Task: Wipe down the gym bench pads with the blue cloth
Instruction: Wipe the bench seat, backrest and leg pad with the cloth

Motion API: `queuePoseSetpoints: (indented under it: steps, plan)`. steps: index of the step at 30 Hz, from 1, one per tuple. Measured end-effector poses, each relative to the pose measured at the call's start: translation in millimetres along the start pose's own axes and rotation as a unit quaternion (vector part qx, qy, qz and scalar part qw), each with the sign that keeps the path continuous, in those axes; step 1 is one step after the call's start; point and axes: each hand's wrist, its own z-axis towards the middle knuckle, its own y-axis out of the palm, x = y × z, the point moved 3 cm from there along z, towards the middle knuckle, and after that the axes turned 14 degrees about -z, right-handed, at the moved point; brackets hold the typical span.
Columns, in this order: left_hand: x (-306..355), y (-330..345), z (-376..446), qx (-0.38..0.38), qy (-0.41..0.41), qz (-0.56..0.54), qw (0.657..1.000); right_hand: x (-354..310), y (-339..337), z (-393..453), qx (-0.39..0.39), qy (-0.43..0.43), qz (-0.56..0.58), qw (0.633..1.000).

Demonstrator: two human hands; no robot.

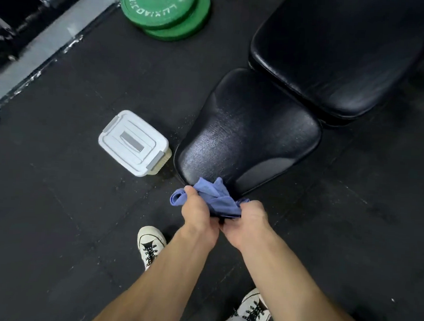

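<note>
A crumpled blue cloth [213, 197] hangs between both hands just in front of the narrow near end of the black seat pad [247, 135]. My left hand [198, 209] grips its left part, with a fold sticking out past the thumb. My right hand [248, 221] grips its right part, fingers curled under it. Beyond the seat pad lies the larger black back pad [341, 51], separated from it by a narrow gap. The seat pad's surface shines in streaks.
A white lidded plastic box [132, 143] stands on the black rubber floor just left of the seat pad. Two stacked green weight plates [165, 8] lie farther back. My two white sneakers [150, 243] stand below the hands. A grey strip runs along the far left.
</note>
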Motion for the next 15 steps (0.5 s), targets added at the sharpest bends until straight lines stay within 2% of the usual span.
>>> queuePoseSetpoints:
  steps: [7,11,15]
  plan:
    - [-53.5,34.6,-19.1,0.039,-0.048,-0.185,0.981,-62.0,-43.2,4.9,0.033,-0.036,-0.091,0.995]
    - [-74.8,46.4,-23.9,0.012,-0.090,-0.179,0.980,-96.8,-59.1,6.0,0.026,-0.055,-0.110,0.992]
    - [-71.5,41.4,-18.8,0.039,-0.103,-0.179,0.978,-97.1,-58.9,-13.9,-0.025,-0.043,-0.035,0.998]
